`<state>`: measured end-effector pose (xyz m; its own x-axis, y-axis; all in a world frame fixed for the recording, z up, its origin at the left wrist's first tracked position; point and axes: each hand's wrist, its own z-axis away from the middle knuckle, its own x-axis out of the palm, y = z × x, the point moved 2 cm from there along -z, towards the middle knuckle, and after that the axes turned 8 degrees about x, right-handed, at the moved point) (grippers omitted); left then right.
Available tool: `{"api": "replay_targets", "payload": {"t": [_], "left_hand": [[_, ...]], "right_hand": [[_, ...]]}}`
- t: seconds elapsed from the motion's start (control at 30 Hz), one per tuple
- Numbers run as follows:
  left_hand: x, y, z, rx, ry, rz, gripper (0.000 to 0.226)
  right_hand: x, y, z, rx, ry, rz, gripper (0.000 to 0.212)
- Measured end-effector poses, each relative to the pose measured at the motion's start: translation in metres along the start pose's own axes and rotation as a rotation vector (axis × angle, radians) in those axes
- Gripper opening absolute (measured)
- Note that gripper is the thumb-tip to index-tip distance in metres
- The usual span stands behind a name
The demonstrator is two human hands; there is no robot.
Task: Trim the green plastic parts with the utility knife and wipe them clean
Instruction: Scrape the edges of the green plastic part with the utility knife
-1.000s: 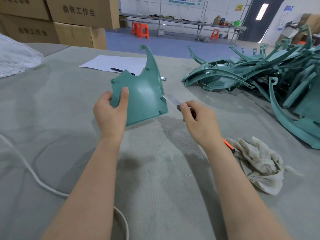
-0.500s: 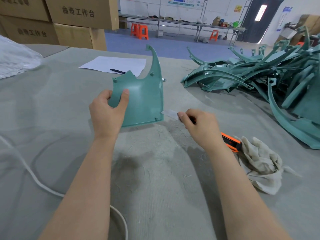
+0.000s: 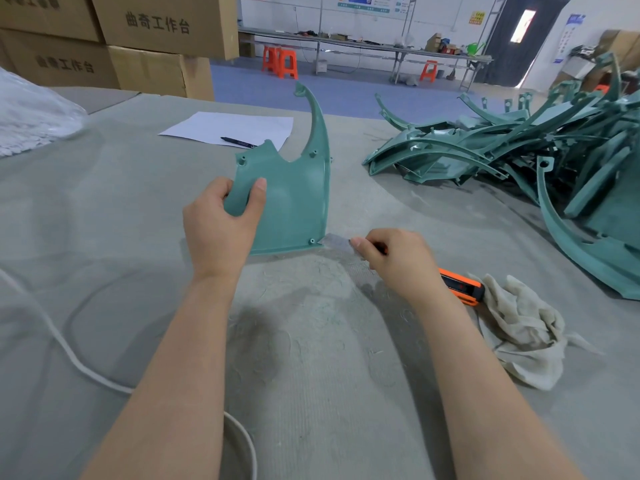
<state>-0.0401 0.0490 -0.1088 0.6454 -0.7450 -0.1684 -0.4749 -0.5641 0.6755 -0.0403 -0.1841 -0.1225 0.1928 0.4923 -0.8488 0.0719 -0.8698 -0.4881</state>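
1. The left hand (image 3: 221, 226) gripped the green plastic part (image 3: 294, 202) by its left margin, with the thumb laid across the front face and the fingers curled behind. The part stood on its flat lower edge about mid-bench (image 3: 104, 237).
2. The right hand (image 3: 398, 261) was closed tightly round the utility knife (image 3: 459, 286). The blade (image 3: 336, 242) met the part's lower right corner, just beside a small screw hole.
3. The step looked like trimming that corner. It would go best with the blade at a shallow angle, light strokes drawn away from the holding hand, and the part braced firmly on the bench (the left thumb sat well clear of the cutting line, which was sensible).
4. The part's long axis ran nearly upright, from the lower edge to a slender horn. The horn pointed up and toward the bench's far edge, its tip hooking slightly left.
5. A rag (image 3: 519, 327) lay toward the right edge, touching or just beside the knife's orange butt, ready for wiping. A heap of green parts (image 3: 519, 157) filled the far right corner.
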Motion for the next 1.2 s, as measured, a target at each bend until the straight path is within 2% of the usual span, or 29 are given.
{"api": "replay_targets", "payload": {"t": [0.13,0.33,0.47,0.57,0.63,0.7,0.8,0.9,0.97,1.1,1.2], "left_hand": [[0.0,-0.001,0.001,-0.005,0.042,0.003,0.047],[0.003,-0.004,0.0,-0.024,0.073,0.076,0.046],[0.003,-0.006,-0.001,-0.099,0.089,0.107,0.045],[0.01,-0.009,0.0,-0.291,0.08,0.181,0.043],[0.018,-0.012,0.005,-0.568,0.082,0.37,0.037],[0.027,-0.014,0.01,-0.82,0.002,0.556,0.026],[0.034,-0.01,0.014,-1.027,-0.06,0.821,0.012],[0.035,-0.004,0.016,-1.113,-0.06,0.94,0.013],[0.035,-0.002,0.017,-1.114,-0.092,0.973,0.014],[0.034,0.002,0.019,-1.13,-0.15,1.033,0.015],[0.032,0.002,0.018,-1.13,-0.16,1.034,0.013]], "right_hand": [[-0.003,0.001,0.0,0.017,-0.037,-0.076,0.039],[0.0,-0.003,0.004,0.031,-0.179,-0.114,0.037],[-0.007,-0.006,0.004,0.046,-0.08,-0.151,0.037],[-0.016,-0.011,0.007,0.039,0.022,-0.253,0.033],[-0.022,-0.016,0.009,-0.004,0.054,-0.278,0.022],[-0.026,-0.023,0.011,-0.059,0.095,-0.275,0.008],[-0.027,-0.033,0.015,-0.105,0.254,-0.345,0.012],[-0.025,-0.039,0.016,-0.114,0.405,-0.462,0.008],[-0.021,-0.035,0.013,-0.073,0.429,-0.487,0.012],[-0.01,-0.013,0.004,0.134,0.277,-0.391,0.03],[-0.01,-0.005,0.001,0.16,0.261,-0.336,0.024]]}}
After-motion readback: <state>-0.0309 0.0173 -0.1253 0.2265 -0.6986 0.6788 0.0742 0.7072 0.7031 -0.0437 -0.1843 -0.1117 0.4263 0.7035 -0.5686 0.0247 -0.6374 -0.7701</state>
